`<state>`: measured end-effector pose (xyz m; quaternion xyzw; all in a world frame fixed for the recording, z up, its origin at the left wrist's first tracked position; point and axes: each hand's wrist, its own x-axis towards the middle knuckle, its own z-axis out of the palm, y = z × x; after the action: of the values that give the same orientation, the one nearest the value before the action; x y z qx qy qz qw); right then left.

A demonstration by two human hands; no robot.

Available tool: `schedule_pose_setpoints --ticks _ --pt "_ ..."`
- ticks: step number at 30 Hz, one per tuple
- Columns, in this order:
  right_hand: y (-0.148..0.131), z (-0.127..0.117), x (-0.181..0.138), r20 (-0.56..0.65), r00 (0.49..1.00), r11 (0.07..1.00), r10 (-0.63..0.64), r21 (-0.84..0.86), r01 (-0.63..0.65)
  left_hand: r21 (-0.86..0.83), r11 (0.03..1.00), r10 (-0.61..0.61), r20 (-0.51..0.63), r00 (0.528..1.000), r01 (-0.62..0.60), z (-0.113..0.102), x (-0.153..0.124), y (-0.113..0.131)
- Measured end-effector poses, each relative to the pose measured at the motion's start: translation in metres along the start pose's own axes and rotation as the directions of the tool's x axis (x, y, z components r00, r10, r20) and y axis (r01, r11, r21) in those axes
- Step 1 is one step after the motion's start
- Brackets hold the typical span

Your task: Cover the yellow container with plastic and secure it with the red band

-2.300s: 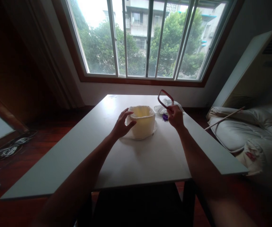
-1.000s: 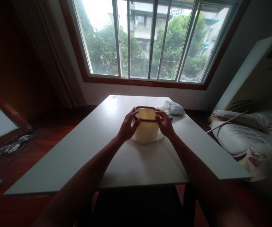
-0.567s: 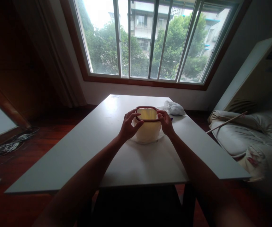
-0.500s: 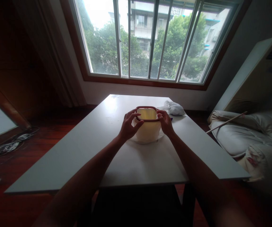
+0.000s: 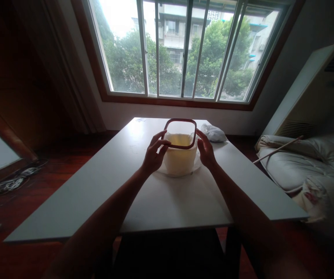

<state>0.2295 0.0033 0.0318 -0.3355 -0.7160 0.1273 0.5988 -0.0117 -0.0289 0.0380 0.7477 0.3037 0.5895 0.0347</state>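
A small pale yellow bin (image 5: 180,159) lined with a white plastic bag stands in the middle of the grey table (image 5: 143,193). A dark red rounded-square ring frame (image 5: 180,146) hangs tilted just above the bin's mouth. My left hand (image 5: 153,154) pinches the frame's left side with thumb and fingers. My right hand (image 5: 205,150) holds the frame's right side, fingers pointing up along it.
A crumpled white plastic bag (image 5: 213,133) lies on the table behind the bin at the right. A big window fills the far wall. Bedding (image 5: 300,162) and a tall white unit (image 5: 315,89) stand to the right. Cables lie on the wooden floor at left.
The red frame went from my right hand alone onto the bin's rim with both hands on it. Now both hands have lifted it off the rim, tilted.
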Motion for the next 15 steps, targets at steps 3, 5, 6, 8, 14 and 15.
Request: schedule_pose_setpoints --ticks 3,5,6,8,14,15 --pt "0.002 -0.002 0.002 -0.042 0.999 1.000 -0.020 0.012 0.021 -0.078 0.997 0.006 0.054 0.999 -0.002 -0.002 0.000 0.001" --pt "0.004 -0.004 0.003 -0.066 0.998 0.999 -0.025 0.038 0.027 -0.098 0.995 0.006 0.080 0.997 0.002 -0.002 -0.002 0.001" --pt "0.004 -0.004 0.002 -0.066 0.997 0.998 -0.026 0.050 0.030 -0.105 0.994 0.007 0.085 0.996 0.002 -0.002 -0.002 0.000" --pt "0.003 -0.007 0.002 -0.037 0.999 0.997 -0.039 0.060 0.041 -0.125 0.992 0.009 0.076 0.997 0.001 -0.001 -0.004 -0.001" --pt "-0.008 -0.013 0.000 0.108 0.982 0.987 -0.155 -0.034 0.160 -0.113 0.993 -0.049 -0.017 0.999 0.047 0.001 -0.004 -0.009" --pt "-0.009 -0.014 0.001 0.123 0.976 0.981 -0.177 -0.061 0.186 -0.094 0.994 -0.058 -0.034 0.998 0.054 0.001 -0.004 -0.011"
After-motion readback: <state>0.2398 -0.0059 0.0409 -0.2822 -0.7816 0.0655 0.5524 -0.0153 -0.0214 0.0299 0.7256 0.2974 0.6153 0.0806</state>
